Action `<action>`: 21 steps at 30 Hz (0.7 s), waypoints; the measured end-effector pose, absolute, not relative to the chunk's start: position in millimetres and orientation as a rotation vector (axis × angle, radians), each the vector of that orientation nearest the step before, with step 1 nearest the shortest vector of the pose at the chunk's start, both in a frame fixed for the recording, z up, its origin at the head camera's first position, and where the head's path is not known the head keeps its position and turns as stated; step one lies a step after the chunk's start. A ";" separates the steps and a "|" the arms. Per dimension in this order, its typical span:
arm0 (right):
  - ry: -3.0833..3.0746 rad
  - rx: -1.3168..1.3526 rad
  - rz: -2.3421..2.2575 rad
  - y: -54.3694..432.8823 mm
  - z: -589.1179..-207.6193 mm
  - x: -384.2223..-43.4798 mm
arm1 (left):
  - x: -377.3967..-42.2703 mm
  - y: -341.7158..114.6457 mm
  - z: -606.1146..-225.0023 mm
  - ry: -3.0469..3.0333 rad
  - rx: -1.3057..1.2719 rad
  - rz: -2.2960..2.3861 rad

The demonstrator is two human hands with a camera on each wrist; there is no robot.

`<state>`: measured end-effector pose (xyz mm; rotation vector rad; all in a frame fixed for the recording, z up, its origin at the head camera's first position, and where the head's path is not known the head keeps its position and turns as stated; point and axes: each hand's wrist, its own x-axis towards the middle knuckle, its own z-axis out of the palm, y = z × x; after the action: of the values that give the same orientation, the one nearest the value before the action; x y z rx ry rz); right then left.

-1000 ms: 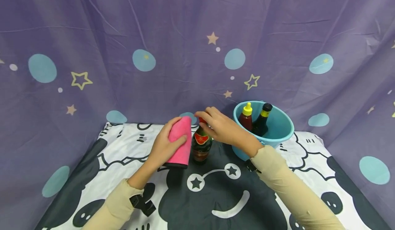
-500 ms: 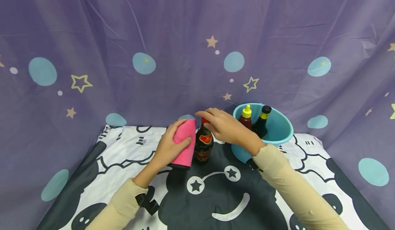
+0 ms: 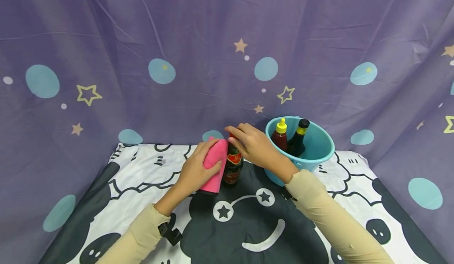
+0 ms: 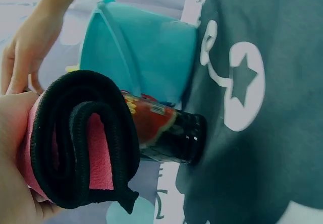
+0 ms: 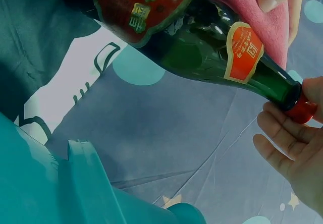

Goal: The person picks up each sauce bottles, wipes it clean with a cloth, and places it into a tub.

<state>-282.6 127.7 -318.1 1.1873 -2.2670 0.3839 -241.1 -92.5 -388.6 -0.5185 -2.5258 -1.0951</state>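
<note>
My left hand grips a rolled pink cloth with black edging, thumb across its front. In the head and right wrist views the cloth lies along the left side of a dark green glass bottle with red labels. My right hand pinches the bottle's red cap between thumb and fingers. Upright on the black-and-white sheet, the bottle stands between both hands. The left wrist view shows the cloth's coiled end covering the bottle's upper part.
Right of the bottle stands a blue bucket. It holds a red-brown squeeze bottle with a yellow top and a dark bottle with a black cap. Behind hangs a purple curtain. A patterned sheet covers the table.
My left hand has brought the cloth a little to the right, up against the bottle. The right hand keeps hold of the cap, and the bottle's tilt has shifted slightly.
</note>
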 end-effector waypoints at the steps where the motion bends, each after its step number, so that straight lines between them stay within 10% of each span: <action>1: -2.264 1.184 0.379 127.5 -318.1 -282.8 | -240.9 -93.0 -390.1 -2.529 -0.528 -1.078; 21: -2.222 1.174 0.399 127.1 -319.5 -282.2 | -233.5 -108.4 -419.8 -2.596 -0.585 -0.926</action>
<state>-282.2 127.1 -319.5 1.1739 -2.2222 0.3990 -233.5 -108.4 -419.8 -0.5847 -2.5956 -0.9263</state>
